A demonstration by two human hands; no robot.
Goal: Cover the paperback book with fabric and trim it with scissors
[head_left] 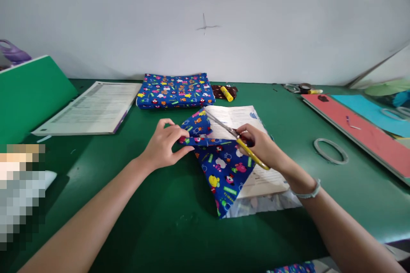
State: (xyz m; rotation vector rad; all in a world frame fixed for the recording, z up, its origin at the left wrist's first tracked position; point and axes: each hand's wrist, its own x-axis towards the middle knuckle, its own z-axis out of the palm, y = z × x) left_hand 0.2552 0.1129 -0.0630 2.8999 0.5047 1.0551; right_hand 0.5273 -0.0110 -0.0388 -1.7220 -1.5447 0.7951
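Observation:
A blue patterned sheet (226,170) with small cartoon figures lies folded over an open book (256,183) in front of me. My left hand (166,143) pinches the sheet's folded edge at its left end, thumb and fingers closed. In my right hand (261,145) is a pair of scissors (238,136) with a yellow handle, its blades pointing up and left across the book page. The blades look nearly closed, above the sheet. Part of the handle is hidden by my fingers.
Behind lies a stack wrapped in the same pattern (174,90), beside a yellow glue stick (226,93). An open book (92,106) and a green board (32,98) are left. To the right are a tape ring (331,151), a red folder (358,128) and blue paper (374,113).

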